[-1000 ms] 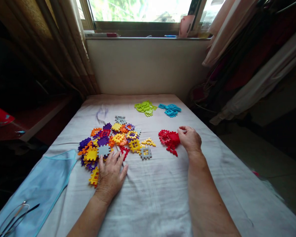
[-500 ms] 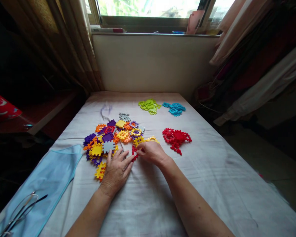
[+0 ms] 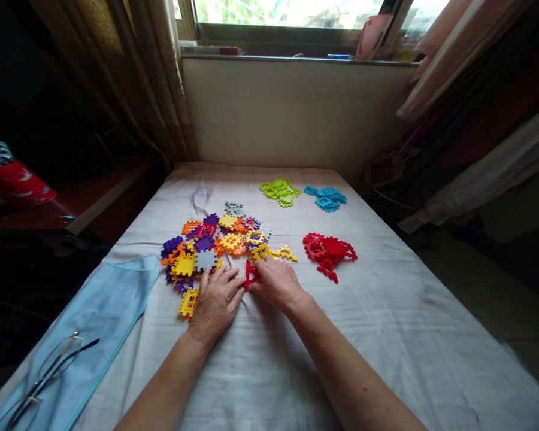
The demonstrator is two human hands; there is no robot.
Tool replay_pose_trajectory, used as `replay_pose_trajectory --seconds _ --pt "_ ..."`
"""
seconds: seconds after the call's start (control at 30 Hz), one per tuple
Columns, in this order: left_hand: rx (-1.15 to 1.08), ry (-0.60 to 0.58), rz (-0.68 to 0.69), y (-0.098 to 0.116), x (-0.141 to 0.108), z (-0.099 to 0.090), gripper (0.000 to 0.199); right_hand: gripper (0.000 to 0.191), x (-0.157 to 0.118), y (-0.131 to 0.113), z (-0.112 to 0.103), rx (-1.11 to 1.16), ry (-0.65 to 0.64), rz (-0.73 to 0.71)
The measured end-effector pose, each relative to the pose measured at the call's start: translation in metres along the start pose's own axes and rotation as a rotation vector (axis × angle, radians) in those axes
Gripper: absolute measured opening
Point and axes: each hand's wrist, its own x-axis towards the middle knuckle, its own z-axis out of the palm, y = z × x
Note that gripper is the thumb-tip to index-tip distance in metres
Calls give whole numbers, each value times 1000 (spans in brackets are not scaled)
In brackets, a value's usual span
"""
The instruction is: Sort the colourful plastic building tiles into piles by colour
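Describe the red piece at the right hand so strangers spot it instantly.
On the pale cloth, find the multicoloured heap. At its near right side, the right hand pinches a red piece. Unlike the red pile farther right, it is in hand.

Red openwork piece [image 3: 250,276] in right fingers [image 3: 262,267]

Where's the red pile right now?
In the head view, the red pile lies right of centre, beside the right hand, nearer the camera than the blue pieces.
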Motion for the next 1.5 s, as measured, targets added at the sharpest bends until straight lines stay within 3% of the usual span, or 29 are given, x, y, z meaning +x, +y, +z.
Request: replay_pose_trajectory --seconds 0.4,0.53,0.63,0.87,1.07,1.27,1.4,1.5 --pt "2 -20 32 1 0 -1 29 30 3 10 0 230 48 -33" --pt "1 -11 36 0 0 -1 34 30 8 22 -4 299 100 21" --pt "2 3 27 -1 -1 1 37 32 10 51 -12 395 192 136" --pt "2 -6 23 -1 -1 0 30 41 4 149 -17 430 496 528" --pt "15 -7 21 1 0 -1 29 45 -1 189 -5 438 539 675" --pt "60 54 14 -4 1 -5 26 44 -2 189 -6 364 620 742" --pt "90 157 -42 -21 4 -15 25 43 0 165 -16 400 676 620" --pt "113 224 -120 -39 4 -25 25 41 6 135 -18 409 647 471"
